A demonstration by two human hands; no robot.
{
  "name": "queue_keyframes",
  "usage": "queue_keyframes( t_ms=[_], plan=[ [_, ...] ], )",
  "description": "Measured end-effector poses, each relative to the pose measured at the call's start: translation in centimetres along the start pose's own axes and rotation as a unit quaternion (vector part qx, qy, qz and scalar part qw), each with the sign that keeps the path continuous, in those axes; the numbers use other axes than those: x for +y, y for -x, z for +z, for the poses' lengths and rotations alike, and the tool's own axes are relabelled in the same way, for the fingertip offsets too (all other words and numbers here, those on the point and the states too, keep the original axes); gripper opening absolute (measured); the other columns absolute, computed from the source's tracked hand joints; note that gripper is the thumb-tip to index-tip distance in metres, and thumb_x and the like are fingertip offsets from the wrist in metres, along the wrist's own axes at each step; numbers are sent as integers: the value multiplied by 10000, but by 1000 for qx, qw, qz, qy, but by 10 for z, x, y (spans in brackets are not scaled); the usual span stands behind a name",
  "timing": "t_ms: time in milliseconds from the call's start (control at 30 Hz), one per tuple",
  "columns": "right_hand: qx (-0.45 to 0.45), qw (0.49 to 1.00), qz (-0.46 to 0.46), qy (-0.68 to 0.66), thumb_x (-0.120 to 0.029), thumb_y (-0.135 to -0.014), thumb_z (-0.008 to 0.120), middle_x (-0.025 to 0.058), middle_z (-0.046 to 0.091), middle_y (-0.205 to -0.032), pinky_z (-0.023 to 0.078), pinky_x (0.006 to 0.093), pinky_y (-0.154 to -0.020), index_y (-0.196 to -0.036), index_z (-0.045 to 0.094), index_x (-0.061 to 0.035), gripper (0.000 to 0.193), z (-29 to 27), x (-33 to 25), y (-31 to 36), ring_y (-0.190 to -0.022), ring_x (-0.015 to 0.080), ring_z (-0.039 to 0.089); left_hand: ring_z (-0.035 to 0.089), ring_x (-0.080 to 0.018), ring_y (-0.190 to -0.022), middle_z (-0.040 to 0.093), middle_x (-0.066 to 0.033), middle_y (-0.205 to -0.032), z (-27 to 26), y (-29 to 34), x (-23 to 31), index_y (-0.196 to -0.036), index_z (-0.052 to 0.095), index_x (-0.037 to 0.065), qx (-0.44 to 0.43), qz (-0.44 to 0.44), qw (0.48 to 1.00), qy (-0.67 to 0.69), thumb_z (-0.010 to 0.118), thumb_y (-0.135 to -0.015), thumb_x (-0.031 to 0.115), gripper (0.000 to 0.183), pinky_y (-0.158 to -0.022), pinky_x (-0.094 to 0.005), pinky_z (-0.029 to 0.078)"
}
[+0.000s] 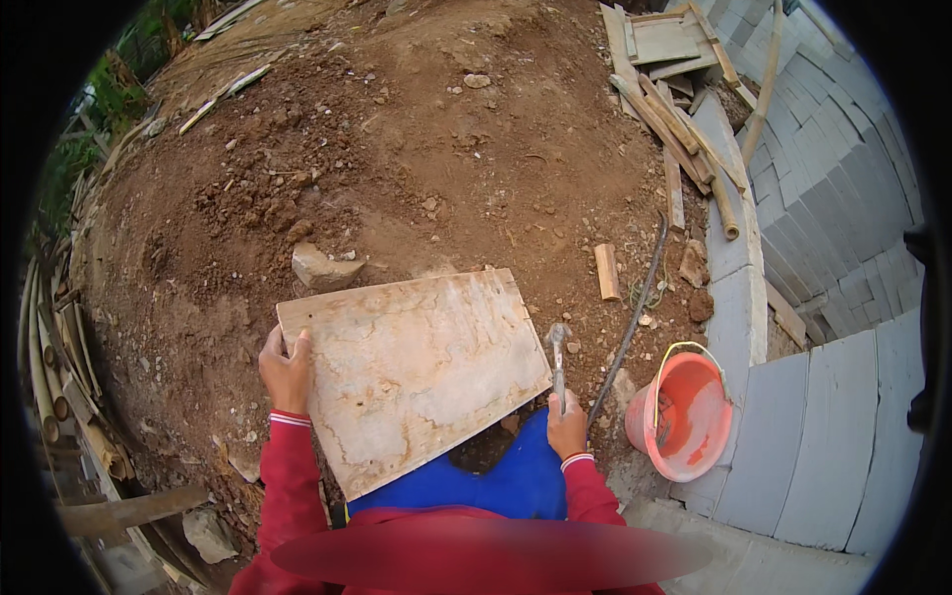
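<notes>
A weathered, stained plywood board (421, 372) lies tilted across the front of my lap, over my blue trousers. My left hand (286, 375) grips its left edge, with the thumb on top and the fingers partly hidden at the side. Beside the board's right corner, my right hand (567, 426) is closed round the handle of a hammer (558, 362). The metal head points up and away from me, just off the board's right edge and apart from it.
A red bucket (643, 421) with a wire handle stands at right beside a grey block wall (729, 297). A dark hose or rod (635, 322) and a short wood block (607, 272) lie on the soil. Planks (684, 129) lie far right, bamboo poles (47, 367) left, a stone (322, 266) beyond the board.
</notes>
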State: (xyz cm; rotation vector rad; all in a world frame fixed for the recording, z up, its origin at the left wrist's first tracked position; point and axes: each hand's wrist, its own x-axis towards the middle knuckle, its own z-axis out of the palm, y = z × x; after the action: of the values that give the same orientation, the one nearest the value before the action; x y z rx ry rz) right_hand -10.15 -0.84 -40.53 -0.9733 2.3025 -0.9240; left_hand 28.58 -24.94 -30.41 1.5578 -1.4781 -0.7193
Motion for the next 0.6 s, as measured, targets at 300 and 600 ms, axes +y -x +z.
queue_keyframes(
  t_ms=[300,600],
  plan=[
    [6,998,-23,61,-295,-1025,559,337,682,-945,501,557,-773,-1180,618,27,362,17,-9,0,-913,524,652,680,-133,-889,751,-98,-1014,1,-1,1,-1186,680,-70,-9,-7,1000,25,696,-909,100,326,-825,-304,529],
    [10,998,21,-63,-296,-1046,520,200,645,-741,498,470,-546,-1082,612,18,329,24,-3,7,-615,378,643,684,-141,-845,752,-109,-943,6,0,-3,-1158,705,-35,11,5,1000,15,701,-887,138,322,-801,-312,528]
  ],
)
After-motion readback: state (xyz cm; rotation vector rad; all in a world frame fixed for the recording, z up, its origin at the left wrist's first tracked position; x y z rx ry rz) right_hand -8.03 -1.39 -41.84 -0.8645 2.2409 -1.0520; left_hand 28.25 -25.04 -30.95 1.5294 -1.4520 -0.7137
